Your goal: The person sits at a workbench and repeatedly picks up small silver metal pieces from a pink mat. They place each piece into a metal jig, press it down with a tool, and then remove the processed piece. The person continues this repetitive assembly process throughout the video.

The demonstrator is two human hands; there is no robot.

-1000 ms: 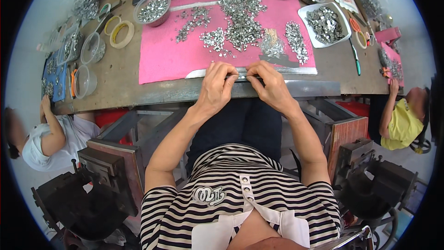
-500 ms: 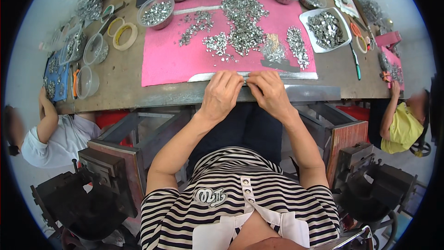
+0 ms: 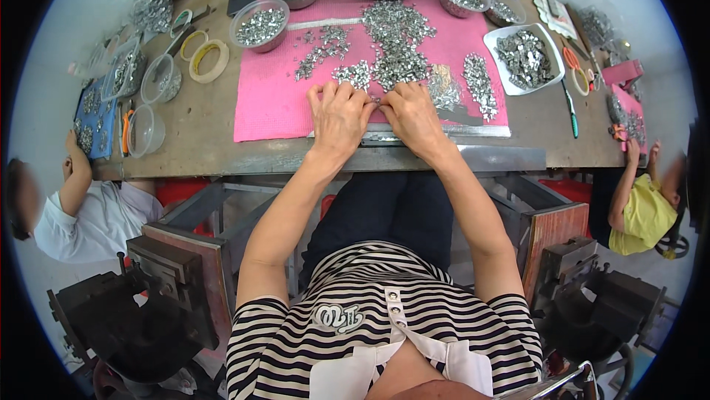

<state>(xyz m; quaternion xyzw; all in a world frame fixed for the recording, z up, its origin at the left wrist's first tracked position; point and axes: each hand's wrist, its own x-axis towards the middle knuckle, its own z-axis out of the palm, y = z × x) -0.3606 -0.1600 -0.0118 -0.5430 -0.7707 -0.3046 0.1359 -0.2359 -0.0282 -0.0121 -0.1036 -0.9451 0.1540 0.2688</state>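
My left hand (image 3: 339,113) and right hand (image 3: 413,115) rest side by side at the near edge of the pink mat (image 3: 266,108) on the table (image 3: 196,133), fingers pressed together, their tips meeting on small metal pieces (image 3: 373,99) just below the big silvery heap (image 3: 396,45). These pieces look light, stiff and slippery, so I judge a fingertip pinch at the edges suits them best.

Both hands (image 3: 377,115) together, fingers (image 3: 347,93) curled
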